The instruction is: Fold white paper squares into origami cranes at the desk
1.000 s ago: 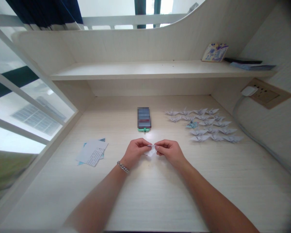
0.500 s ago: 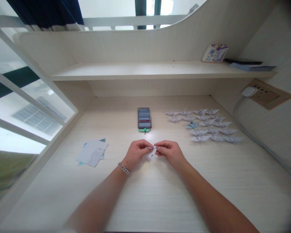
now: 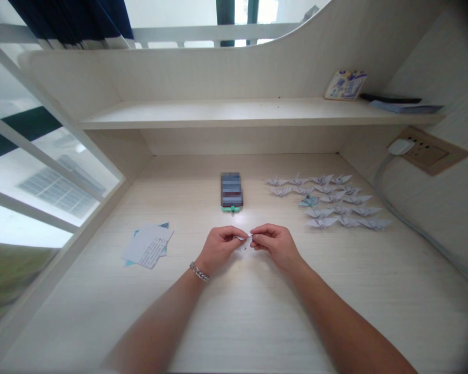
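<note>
A small piece of folded white paper (image 3: 245,243) is pinched between both hands above the middle of the desk. My left hand (image 3: 223,246), with a chain bracelet (image 3: 199,271) at its wrist, closes thumb and forefinger on the paper's left side. On its right edge, my right hand (image 3: 273,243) pinches with thumb and fingertips. The fingers cover much of the paper, so its folded shape is hard to make out. Just beyond the hands lies a phone (image 3: 231,191) with a green plug at its near end.
Several folded paper cranes (image 3: 341,209) stand in rows at the right, one of them blue (image 3: 309,200). Paper sheets (image 3: 150,245), some with writing, lie at the left. A shelf (image 3: 218,111) spans the back. A cable (image 3: 413,231) runs down from a wall socket (image 3: 432,150).
Both hands keep their pinch on the paper and have shifted only slightly. The other things on the desk lie as before.
</note>
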Demonstrator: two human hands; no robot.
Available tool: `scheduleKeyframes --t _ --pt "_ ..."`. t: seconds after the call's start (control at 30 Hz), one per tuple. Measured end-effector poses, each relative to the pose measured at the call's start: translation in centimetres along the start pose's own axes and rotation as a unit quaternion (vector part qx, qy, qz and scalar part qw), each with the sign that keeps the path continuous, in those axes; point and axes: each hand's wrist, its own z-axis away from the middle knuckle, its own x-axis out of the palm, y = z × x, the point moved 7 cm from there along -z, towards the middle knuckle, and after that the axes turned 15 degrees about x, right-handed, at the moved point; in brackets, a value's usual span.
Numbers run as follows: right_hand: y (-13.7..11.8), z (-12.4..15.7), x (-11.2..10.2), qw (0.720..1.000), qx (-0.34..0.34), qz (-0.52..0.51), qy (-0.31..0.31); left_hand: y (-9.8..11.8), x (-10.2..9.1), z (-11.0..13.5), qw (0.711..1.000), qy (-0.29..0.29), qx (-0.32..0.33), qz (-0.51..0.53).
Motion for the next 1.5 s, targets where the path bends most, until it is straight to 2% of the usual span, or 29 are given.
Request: scheduleKeyframes --t 0.4,0.57,0.97,1.3,1.5 --pt "-0.08 0.27 0.28 0.999 0.025 -0.031 -0.023 0.5 -0.34 0.1 1.0 0.015 0.021 -0.01" --pt "-0.29 0.52 0.59 0.997 0.042 -0.051 -0.05 0.69 -0.31 0.05 1.0 0.01 0.029 -0.004" --pt "-0.27 0.51 0.48 0.997 0.046 -0.027 -0.064 0.58 -0.23 0.07 1.0 0.004 0.025 -0.011" --pt "0.39 -0.03 -0.06 0.997 0.054 0.044 -0.017 0.54 0.51 0.11 0.999 -0.033 0.02 -0.019" --pt "0.34 -0.27 -0.3 0.998 0.036 0.048 0.011 -0.16 -0.02 -0.06 1.0 -0.015 0.001 -0.004"
